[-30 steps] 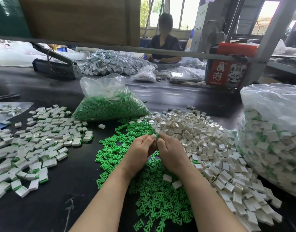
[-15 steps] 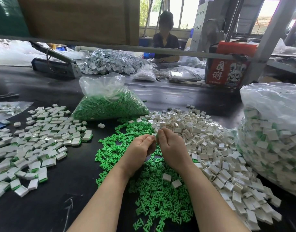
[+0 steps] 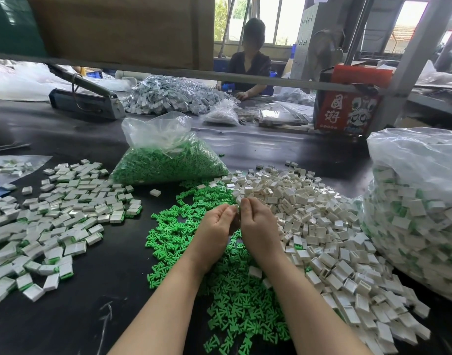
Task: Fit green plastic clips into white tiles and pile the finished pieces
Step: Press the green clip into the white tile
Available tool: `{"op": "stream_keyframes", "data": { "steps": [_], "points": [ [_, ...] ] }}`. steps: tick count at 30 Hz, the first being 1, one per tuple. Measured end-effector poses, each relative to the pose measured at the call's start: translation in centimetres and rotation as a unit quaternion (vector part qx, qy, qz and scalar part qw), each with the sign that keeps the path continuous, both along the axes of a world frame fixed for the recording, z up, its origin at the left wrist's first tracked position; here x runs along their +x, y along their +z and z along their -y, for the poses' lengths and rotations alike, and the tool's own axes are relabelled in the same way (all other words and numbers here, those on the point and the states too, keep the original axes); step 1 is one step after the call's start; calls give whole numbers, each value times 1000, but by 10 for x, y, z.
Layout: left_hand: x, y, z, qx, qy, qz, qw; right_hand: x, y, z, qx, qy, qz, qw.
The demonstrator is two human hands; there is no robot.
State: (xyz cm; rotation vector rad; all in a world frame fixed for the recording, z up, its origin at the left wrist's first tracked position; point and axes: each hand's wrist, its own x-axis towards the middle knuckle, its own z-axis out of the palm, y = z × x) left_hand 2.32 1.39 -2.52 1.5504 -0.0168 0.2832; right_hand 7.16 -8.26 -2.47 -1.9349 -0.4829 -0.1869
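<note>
My left hand (image 3: 217,226) and my right hand (image 3: 258,224) meet fingertip to fingertip above the table's middle, pinching a small white tile with a green clip (image 3: 237,206) between them; the piece is mostly hidden by my fingers. Under my hands spreads a heap of loose green clips (image 3: 227,290). To the right lies a broad heap of empty white tiles (image 3: 322,226). At the left lies the spread of finished white-and-green pieces (image 3: 58,221).
A clear bag of green clips (image 3: 166,157) stands behind my hands. A big clear bag of finished pieces (image 3: 419,216) fills the right edge. A sealing machine (image 3: 84,98), a red box (image 3: 347,108) and another person (image 3: 248,60) are across the black table (image 3: 91,303).
My hands stay joined at the fingertips and have shifted slightly away from me, with the fingers turning the small piece between them. The heaps have not moved.
</note>
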Motion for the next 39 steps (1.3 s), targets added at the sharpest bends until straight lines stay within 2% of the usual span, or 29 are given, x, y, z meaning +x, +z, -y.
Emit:
{"op": "stream_keyframes", "data": {
  "steps": [6,9,13,22,31,37,39],
  "points": [
    [1,-1,0,44,17,0,999,4,-7,4,-126,3,65,990],
    [2,-4,-2,77,35,1,996,4,-6,4,-165,25,68,984],
    [4,-9,-4,109,45,3,993,2,-6,2,-172,41,63,982],
    [10,-16,0,196,72,14,978,4,-5,4,-208,7,43,977],
    [11,-17,0,221,76,29,972,4,-7,5,-209,9,33,977],
    [9,-13,-19,226,-8,-35,974,7,-10,8,-195,14,39,980],
    [8,-12,-24,184,-36,-52,981,8,-9,7,-195,20,38,980]
  ]
}}
